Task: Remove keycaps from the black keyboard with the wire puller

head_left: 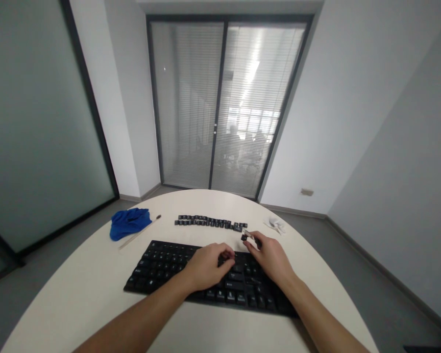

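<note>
A black keyboard (pixel 161 264) lies on the table, several of its keys off at the upper right. Over its middle is my left hand (pixel 209 264), fingers curled and thumb close to the fingertips; anything between them is hidden. My right hand (pixel 270 252) is above the keyboard's upper right part. Its thumb and fingers pinch a small black keycap (pixel 244 237); a thin pale or metallic piece shows beside it, too small to name. Just beyond, loose black keycaps (pixel 206 221) are lined up in two rows.
A round white table (pixel 77 304) bears everything. At its left lie a crumpled blue cloth (pixel 130 223) and a thin stick-like brush (pixel 141 230) with a dark tip. Crumpled white tissue (pixel 275 224) lies at the right. Glass doors (pixel 220 108) with blinds stand behind.
</note>
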The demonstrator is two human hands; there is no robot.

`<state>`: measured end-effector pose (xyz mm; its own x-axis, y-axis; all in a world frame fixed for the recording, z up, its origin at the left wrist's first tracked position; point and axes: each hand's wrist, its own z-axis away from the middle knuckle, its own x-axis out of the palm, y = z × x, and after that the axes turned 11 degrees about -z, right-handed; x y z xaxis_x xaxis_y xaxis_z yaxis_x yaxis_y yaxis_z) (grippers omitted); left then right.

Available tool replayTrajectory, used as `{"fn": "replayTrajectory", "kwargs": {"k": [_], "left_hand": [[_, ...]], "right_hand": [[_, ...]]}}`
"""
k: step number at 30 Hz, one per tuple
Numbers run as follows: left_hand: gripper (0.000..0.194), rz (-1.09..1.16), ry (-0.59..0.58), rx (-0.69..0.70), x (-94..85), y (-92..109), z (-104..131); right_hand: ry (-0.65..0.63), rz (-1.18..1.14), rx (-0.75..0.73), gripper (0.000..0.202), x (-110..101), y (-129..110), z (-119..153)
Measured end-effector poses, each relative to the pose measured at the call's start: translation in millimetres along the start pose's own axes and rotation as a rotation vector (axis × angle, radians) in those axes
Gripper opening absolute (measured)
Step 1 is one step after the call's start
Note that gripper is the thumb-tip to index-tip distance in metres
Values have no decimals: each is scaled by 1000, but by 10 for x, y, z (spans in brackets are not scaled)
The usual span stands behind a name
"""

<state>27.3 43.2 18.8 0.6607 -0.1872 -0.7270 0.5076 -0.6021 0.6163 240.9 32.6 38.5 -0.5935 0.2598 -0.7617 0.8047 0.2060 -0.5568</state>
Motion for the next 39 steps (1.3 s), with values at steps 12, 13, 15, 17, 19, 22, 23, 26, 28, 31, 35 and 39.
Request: {"fn": "replayTrajectory", "kwargs": {"k": [12, 13, 15, 17, 19, 22, 23, 26, 28, 31, 35, 39], "left_hand": [[15, -294, -30, 182, -48, 43, 64], [15, -293, -31, 186, -52, 46, 64], [14, -289, -31, 191, -64, 56, 65], [13, -290, -35, 193, -73, 64, 64], [13, -293, -37, 192, -76, 65, 64], [13, -295, -33, 195, -72, 60, 64], [13, -295, -32, 196, -70, 58, 63], [12, -295, -31, 195, -68, 61, 62], [12, -293, -35, 192, -70, 66, 62], [12, -291, -39, 193, -72, 69, 62], [12, -297, -37, 193, -66, 63, 61], [11, -299, -40, 201, -49, 52, 57]], "right_hand": [[-124, 346, 117, 23, -79, 380, -339], [-136, 355, 121, 23, -61, 369, -384], [-148, 365, 127, 23, -28, 353, -472], [-155, 372, 133, 22, -1, 343, -546], [-162, 382, 137, 22, 25, 333, -598], [-171, 395, 135, 24, 60, 307, -638], [-173, 398, 132, 25, 69, 297, -645], [-183, 404, 127, 25, 90, 269, -661], [-187, 407, 127, 24, 97, 259, -672], [-191, 412, 128, 24, 101, 257, -689], [-199, 408, 120, 24, 105, 256, -713], [-198, 389, 116, 23, 118, 250, -732]]}}
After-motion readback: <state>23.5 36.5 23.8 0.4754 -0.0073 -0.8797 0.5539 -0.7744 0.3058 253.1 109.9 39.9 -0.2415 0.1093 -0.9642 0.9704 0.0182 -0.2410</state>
